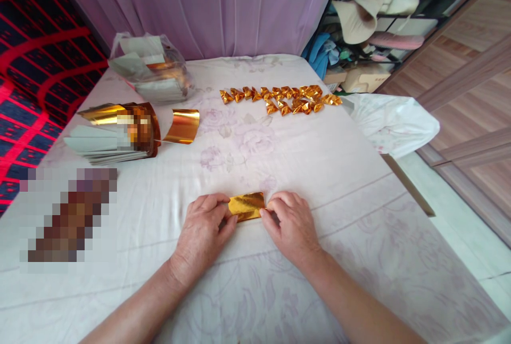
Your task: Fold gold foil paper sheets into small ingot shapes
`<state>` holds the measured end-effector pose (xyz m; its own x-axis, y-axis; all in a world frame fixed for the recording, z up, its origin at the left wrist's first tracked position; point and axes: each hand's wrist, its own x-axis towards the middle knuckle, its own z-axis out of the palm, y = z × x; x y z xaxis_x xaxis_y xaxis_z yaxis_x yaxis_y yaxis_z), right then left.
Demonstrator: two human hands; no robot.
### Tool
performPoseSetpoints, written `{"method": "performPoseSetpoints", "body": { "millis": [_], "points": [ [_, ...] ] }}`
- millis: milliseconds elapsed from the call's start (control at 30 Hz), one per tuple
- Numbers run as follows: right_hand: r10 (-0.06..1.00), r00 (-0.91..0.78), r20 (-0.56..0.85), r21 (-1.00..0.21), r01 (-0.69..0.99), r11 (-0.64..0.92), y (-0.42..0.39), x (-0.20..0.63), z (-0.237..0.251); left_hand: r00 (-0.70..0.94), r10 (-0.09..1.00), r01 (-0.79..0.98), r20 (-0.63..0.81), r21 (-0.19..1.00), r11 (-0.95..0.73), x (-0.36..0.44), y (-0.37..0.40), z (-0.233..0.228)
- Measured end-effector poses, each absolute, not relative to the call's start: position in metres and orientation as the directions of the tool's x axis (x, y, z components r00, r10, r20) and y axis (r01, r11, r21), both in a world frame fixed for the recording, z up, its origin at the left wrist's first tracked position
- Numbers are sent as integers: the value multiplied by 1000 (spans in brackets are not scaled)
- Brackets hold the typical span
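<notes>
A sheet of gold foil paper, folded into a flat strip, lies on the table between my two hands. My left hand pinches its left end with fingers and thumb. At the right end, the thumb and fingers of my right hand close on the strip's edge. Beyond my hands sit rows of folded gold foil pieces. To the left is a stack of gold and white foil sheets, with a single curled foil sheet beside it.
A clear plastic bag of more sheets stands at the back left. A blurred-out object lies at the left. A floral cloth covers the table. Shelves with caps and a white bag are at the right.
</notes>
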<state>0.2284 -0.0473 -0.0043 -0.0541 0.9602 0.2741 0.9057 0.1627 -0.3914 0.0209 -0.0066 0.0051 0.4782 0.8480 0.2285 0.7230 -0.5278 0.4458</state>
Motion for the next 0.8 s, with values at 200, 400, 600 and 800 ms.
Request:
{"method": "performPoseSetpoints", "body": {
  "millis": [200, 400, 600, 800],
  "points": [
    [956, -37, 290, -393, 907, 154, -47, 228, -5, 489, 842, 728, 227, 425, -538, 21, -7, 5],
    [954, -27, 297, -381, 913, 145, -46, 227, -6, 485, 847, 738, 217, 417, -530, 23, -8, 8],
    [954, -25, 297, -377, 915, 141, -46, 226, -6, 480, 849, 738, 222, 421, -527, 24, -8, 8],
    [958, -19, 287, -369, 921, 128, -46, 225, -5, 486, 852, 746, 196, 415, -521, 24, -8, 9]
  ]
}}
